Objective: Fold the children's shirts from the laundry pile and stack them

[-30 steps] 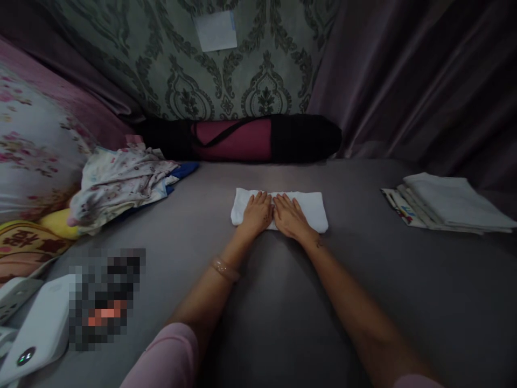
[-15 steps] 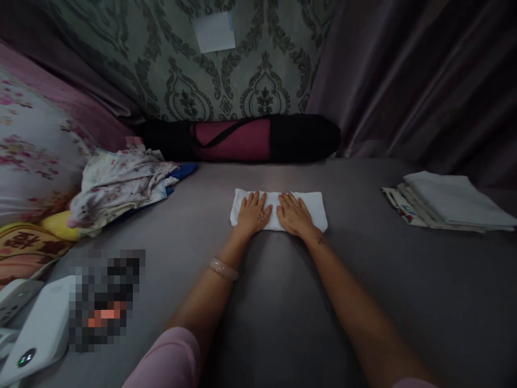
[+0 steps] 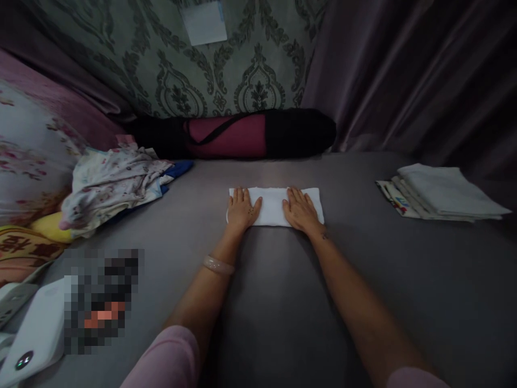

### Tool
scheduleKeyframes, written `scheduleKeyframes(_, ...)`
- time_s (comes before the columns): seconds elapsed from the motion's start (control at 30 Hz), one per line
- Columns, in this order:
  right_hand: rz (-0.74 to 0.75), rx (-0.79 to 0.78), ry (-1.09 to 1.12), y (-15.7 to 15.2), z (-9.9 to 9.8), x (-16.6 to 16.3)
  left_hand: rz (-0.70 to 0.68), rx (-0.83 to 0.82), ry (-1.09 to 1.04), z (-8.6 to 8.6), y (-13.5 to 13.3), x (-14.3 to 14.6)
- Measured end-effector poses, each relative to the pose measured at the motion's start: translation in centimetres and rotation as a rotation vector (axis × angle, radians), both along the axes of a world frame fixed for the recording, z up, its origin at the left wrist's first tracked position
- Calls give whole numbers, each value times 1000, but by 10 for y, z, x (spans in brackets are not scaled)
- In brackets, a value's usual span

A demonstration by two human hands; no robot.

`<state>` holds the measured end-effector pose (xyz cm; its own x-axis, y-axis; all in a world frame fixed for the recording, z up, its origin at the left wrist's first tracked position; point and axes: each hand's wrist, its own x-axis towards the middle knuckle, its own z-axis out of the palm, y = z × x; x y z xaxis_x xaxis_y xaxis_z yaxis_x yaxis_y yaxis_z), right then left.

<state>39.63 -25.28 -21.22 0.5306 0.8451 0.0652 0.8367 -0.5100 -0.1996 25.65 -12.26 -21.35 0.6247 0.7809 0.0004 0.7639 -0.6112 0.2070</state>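
A white folded cloth (image 3: 271, 207) lies flat as a wide rectangle on the grey sheet (image 3: 274, 302). My left hand (image 3: 242, 209) rests palm down on its left part, fingers stretched toward the far edge and thumb pointing inward. On the right part lies my right hand (image 3: 301, 209), also flat with its fingers extended. Both hands touch the cloth from above, and neither grips it. A strip of white cloth shows between the thumbs. A pale bangle (image 3: 218, 265) circles my left forearm.
At the right sits a stack of folded cloths (image 3: 448, 194). Crumpled printed clothes (image 3: 117, 183) lie at the left. A long black and maroon bag (image 3: 230, 134) spans the back by the patterned wall. Near left are a white power bank (image 3: 40, 328) and a blurred-out patch.
My hands have slid apart over the cloth, left hand toward its left end and right hand toward its right end. The whole view has shifted slightly.
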Motion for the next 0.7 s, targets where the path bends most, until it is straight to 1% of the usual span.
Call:
scheduleKeyframes(0.13, -56, -9, -3, -6, -3, 8, 57, -28, -19, -3, 10, -8)
scheduleKeyframes(0.33, -113, -30, 23, -16, -4, 19, 58, -49, -36, -7, 18, -16)
scheduleKeyframes(0.5, -191, -15, 58, -29, -5, 34, 75, -58, -27, -6, 25, -24)
scheduleKeyframes(0.63, -291, 6, 45, -36, 2, 40, 29, -85, -25, -2, 35, -29)
scheduleKeyframes(0.7, -286, 53, -11, -35, 8, 35, 37, -110, -53, 0, 40, -29)
